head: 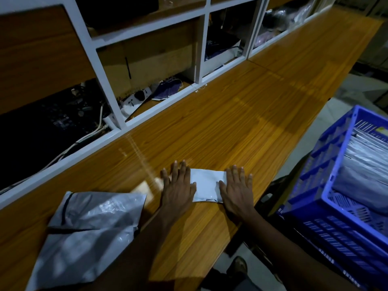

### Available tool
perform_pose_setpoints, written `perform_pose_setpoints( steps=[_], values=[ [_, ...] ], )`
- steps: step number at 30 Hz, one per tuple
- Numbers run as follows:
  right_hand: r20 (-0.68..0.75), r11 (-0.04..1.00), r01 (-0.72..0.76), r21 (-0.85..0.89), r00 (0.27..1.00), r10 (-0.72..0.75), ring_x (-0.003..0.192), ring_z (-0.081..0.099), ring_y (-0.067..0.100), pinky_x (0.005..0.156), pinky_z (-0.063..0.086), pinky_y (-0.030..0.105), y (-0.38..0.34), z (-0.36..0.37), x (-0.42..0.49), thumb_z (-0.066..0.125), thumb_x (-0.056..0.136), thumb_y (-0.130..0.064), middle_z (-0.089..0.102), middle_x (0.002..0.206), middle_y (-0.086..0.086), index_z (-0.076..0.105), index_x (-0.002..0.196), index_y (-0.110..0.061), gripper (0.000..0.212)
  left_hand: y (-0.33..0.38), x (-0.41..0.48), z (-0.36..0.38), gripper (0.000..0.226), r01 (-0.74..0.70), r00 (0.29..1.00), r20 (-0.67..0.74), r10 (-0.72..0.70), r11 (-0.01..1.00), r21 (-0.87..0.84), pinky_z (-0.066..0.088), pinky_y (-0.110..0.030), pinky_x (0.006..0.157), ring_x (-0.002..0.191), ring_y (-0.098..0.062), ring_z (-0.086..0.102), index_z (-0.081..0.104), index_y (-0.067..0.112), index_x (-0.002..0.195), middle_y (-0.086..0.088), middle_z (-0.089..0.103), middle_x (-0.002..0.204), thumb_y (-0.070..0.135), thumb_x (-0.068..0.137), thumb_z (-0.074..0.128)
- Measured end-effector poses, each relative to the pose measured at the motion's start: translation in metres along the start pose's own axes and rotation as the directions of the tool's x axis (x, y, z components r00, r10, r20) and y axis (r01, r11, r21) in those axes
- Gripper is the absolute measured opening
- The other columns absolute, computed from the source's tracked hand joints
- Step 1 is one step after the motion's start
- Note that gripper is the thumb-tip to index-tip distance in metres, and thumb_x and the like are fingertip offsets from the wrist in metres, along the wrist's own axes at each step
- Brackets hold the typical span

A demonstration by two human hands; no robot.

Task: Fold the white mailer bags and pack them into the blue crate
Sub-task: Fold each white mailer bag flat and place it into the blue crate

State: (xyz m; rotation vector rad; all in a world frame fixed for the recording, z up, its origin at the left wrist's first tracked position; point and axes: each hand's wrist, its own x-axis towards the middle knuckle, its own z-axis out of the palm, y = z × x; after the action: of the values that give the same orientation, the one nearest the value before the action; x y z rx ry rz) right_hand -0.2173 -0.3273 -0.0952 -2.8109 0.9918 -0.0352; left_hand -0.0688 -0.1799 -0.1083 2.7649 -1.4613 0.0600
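Shelving w/ white frame (108,89) noted at far left, running along back edge of wooden bench (241,122). Power strip (137,96) and white cables (92,133) seen in lower bays; rest of contents too dark to be made out.

Pile of unfolded mailer bags (88,234) laid at front-left of bench, crumpled, grey-white, black strip visible on top one. Pile is near L forearm; contact can't be told.

Left hand (178,185) laid flat, palm down, fingers straight and slightly spread. L end of folded mailer bag (206,183) is pressed under it. Nothing gripped.

Folded bag lies flat on bench approx. mid-frame, a small white rectangle, seen between the two hands, near front edge.

Right hand (237,190) likewise flat, fingers straight, thumb out over the bag. R end of bag is pressed down. Nothing gripped.

Blue crate (331,143) positioned at far right, beside and below bench edge, well apart from bag under hands. Packed mailer bags (365,160) seen inside, stacked on edge in a row toward far side; near part of crate floor is bare lattice.

Shoe (239,266) visible on floor below bench edge.
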Motion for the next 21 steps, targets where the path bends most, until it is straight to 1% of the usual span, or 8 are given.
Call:
perform_pose_setpoints(
  steps=[2,4,6,9,11,13,15,21],
  values=[
    [-0.097,0.996,0.061,0.063,0.994,-0.055,0.143,0.03,0.046,0.114,0.022,0.063,-0.01,-0.006,0.003,0.009,0.107,-0.045,0.036,0.153,0.026,0.043,0.145,0.003,0.07,0.005,0.008,-0.01,0.065,-0.034,0.999,0.004,0.034,0.999,-0.001,0.012,-0.062,0.116,0.149,-0.036,0.024,0.037,0.007,0.152,-0.013,0.03,0.161,0.043,0.101,0.019],
    [-0.187,0.973,0.168,0.161,0.973,-0.137,0.134,0.043,0.049,0.108,0.034,0.06,-0.027,-0.011,0.013,0.033,0.107,-0.027,0.049,0.142,0.029,0.053,0.134,0.006,0.047,0.015,0.021,-0.016,0.057,-0.095,0.994,0.047,0.095,0.995,-0.014,0.015,-0.058,0.117,0.15,-0.033,0.023,0.037,0.011,0.152,-0.01,0.029,0.162,0.04,0.103,0.03],
    [-0.2,0.946,0.273,0.178,0.951,-0.237,0.119,0.056,0.048,0.102,0.043,0.053,-0.041,-0.009,0.023,0.037,0.104,-0.027,0.06,0.126,0.029,0.059,0.123,0.009,0.046,0.029,0.029,-0.013,0.058,-0.139,0.982,0.118,0.146,0.988,-0.07,0.012,-0.051,0.12,0.151,-0.028,0.019,0.032,0.014,0.154,-0.008,0.026,0.163,0.037,0.101,0.042],
    [-0.039,0.946,0.29,0.144,0.957,-0.287,0.135,0.045,0.041,0.116,0.031,0.051,-0.046,0.003,0.022,0.041,0.096,-0.036,0.051,0.143,0.025,0.047,0.142,0.005,0.061,0.04,0.023,-0.004,0.064,-0.107,0.977,0.169,0.131,0.984,-0.144,0.017,-0.046,0.121,0.148,-0.024,0.03,0.042,0.013,0.15,-0.009,0.039,0.157,0.038,0.093,0.057],
    [-0.042,0.947,0.299,0.117,0.954,-0.296,0.14,0.04,0.038,0.118,0.029,0.051,-0.04,0.013,0.018,0.051,0.097,-0.034,0.046,0.148,0.022,0.041,0.147,0.001,0.062,0.035,0.018,0.006,0.059,-0.128,0.98,0.139,0.145,0.984,-0.126,0.024,-0.046,0.119,0.144,-0.026,0.037,0.051,0.012,0.144,-0.009,0.048,0.151,0.039,0.091,0.055],
    [-0.028,0.946,0.309,0.1,0.951,-0.307,0.143,0.036,0.035,0.118,0.028,0.051,-0.036,0.012,0.017,0.047,0.101,-0.035,0.042,0.152,0.019,0.037,0.15,-0.001,0.061,0.025,0.017,0.013,0.056,-0.172,0.975,0.121,0.185,0.979,-0.106,0.026,-0.048,0.118,0.144,-0.03,0.036,0.053,0.012,0.142,-0.01,0.046,0.152,0.038,0.096,0.036],
    [-0.019,0.954,0.293,0.068,0.956,-0.292,0.146,0.032,0.034,0.119,0.026,0.05,-0.034,0.01,0.017,0.029,0.105,-0.034,0.038,0.155,0.018,0.035,0.151,-0.003,0.056,0.018,0.016,0.014,0.059,-0.189,0.974,0.104,0.2,0.976,-0.104,0.026,-0.051,0.117,0.146,-0.035,0.033,0.05,0.014,0.145,-0.011,0.04,0.157,0.038,0.1,0.02],
    [0.054,0.98,0.191,0.057,0.98,-0.194,0.15,0.022,0.033,0.12,0.021,0.051,-0.028,0.008,0.012,0.008,0.103,-0.048,0.028,0.161,0.016,0.031,0.154,-0.005,0.07,0.018,0.012,0.009,0.059,-0.096,0.992,0.061,0.107,0.983,-0.158,0.036,-0.053,0.111,0.141,-0.032,0.041,0.055,0.016,0.141,-0.008,0.047,0.152,0.045,0.102,0.021]
  ],
)
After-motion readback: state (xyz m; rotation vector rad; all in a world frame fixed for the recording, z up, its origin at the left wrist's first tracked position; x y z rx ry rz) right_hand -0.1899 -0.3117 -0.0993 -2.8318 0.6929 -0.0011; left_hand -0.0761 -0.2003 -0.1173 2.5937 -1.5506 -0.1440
